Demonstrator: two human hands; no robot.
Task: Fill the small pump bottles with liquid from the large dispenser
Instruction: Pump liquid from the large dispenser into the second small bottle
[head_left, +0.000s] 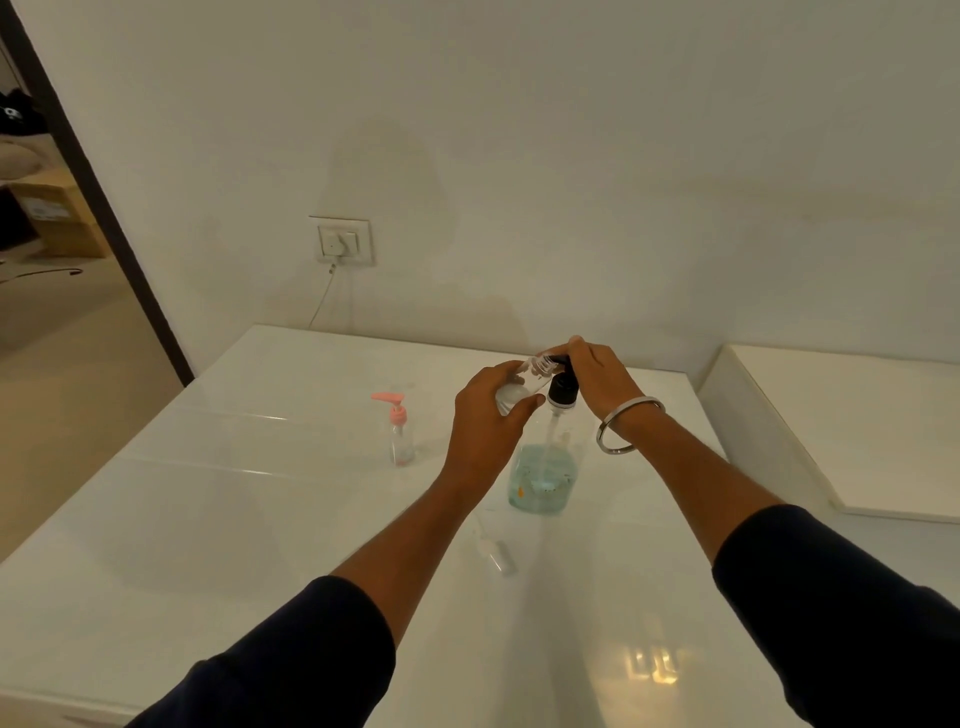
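A large clear dispenser (544, 470) with a black pump stands on the white table (208, 519), holding blue-green liquid in its lower part. My right hand (597, 376) rests on top of the black pump head. My left hand (485, 415) grips a small clear bottle (530, 376), tilted with its open neck at the pump's spout. A second small bottle with a pink pump (399, 428) stands upright to the left. A loose clear pump top (496, 551) lies on the table in front of the dispenser.
The table meets a white wall with a socket (343, 241) and a hanging cable. A second white surface (841, 426) adjoins at the right. A doorway opens at the far left.
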